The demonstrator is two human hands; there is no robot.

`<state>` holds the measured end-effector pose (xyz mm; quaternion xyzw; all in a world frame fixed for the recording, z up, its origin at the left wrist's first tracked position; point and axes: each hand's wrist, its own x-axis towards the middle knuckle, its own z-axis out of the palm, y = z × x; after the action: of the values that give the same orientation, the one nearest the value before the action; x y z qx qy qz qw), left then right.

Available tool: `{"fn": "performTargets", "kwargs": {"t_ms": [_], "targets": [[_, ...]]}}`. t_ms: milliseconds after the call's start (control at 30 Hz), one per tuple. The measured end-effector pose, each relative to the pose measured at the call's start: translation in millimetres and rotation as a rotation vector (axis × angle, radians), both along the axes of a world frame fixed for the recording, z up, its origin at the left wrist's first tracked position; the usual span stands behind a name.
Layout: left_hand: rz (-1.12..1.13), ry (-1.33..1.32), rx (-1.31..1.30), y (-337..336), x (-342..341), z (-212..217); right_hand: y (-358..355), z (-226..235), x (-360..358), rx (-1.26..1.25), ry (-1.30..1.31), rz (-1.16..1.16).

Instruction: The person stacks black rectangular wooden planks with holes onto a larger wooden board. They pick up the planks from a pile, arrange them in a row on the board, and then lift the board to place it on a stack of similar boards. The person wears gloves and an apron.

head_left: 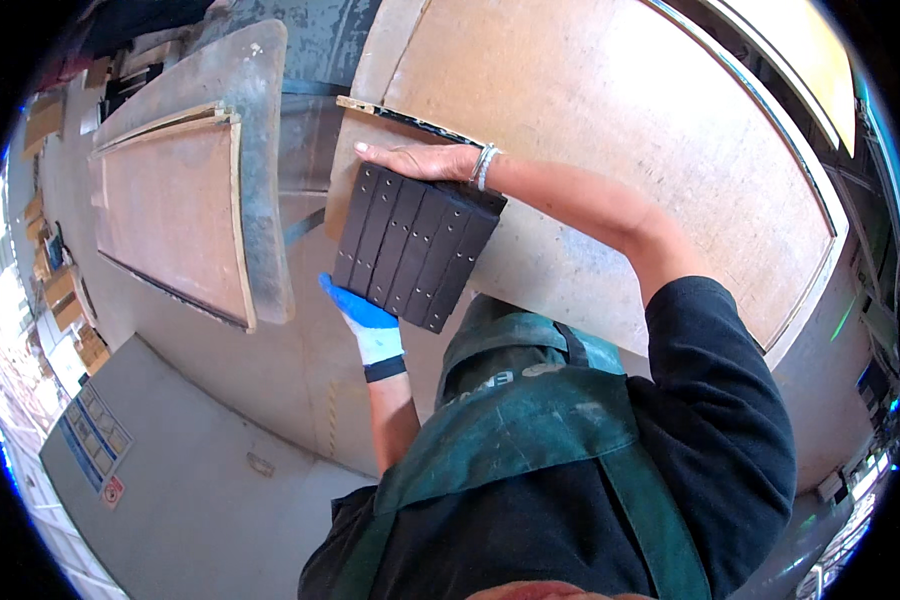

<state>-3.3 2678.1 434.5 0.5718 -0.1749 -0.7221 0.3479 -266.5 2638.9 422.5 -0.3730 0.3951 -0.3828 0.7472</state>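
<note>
A stack of several dark drilled blocks (410,245), lying side by side with small holes along their faces, is held between my two hands. My right hand (420,162), bare with bracelets at the wrist, presses along the stack's far end, its fingers mostly stretched out. My left hand (368,322) wears a blue and white glove with a dark cuff. It supports the near end, and part of its fingers is hidden by the blocks. Just beneath and beyond the stack is the wooden tabletop (580,110), with a raised strip along its left side.
To the left stands a second, smaller wooden-topped surface (170,200) with raised edges, on a worn grey board (266,180). A grey panel (210,450) with stickers rises at the lower left. Cardboard boxes (62,297) line the far left. Another pale board (800,50) lies at the upper right.
</note>
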Motion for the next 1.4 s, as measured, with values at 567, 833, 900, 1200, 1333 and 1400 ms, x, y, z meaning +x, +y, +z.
{"fn": "performTargets", "kwargs": {"t_ms": [567, 833, 900, 1200, 1333, 1400], "targets": [[-0.304, -0.045, -0.331, 63.9, -10.9, -17.2, 82.9, -40.9, -8.7, -0.068, 0.151, -0.138], [-0.453, -0.230, -0.478, 58.9, -30.9, 5.4, 83.3, -29.7, -3.9, -0.168, 0.189, -0.156], [-0.507, -0.252, -0.498, 62.9, -16.4, -8.7, 85.3, -31.4, -1.2, -0.155, 0.219, -0.215], [-0.224, -0.135, -0.225, 2.5, 102.9, -37.3, 173.4, -34.4, 11.7, 0.163, 0.040, -0.991], [-0.552, -0.427, -0.515, -57.8, 85.4, 14.0, 230.4, -37.2, 70.7, 0.358, -0.011, -0.979], [-0.747, -0.365, -0.549, -84.7, 69.0, 21.4, 239.1, -39.8, 100.1, 0.392, -0.042, -0.978]]}}
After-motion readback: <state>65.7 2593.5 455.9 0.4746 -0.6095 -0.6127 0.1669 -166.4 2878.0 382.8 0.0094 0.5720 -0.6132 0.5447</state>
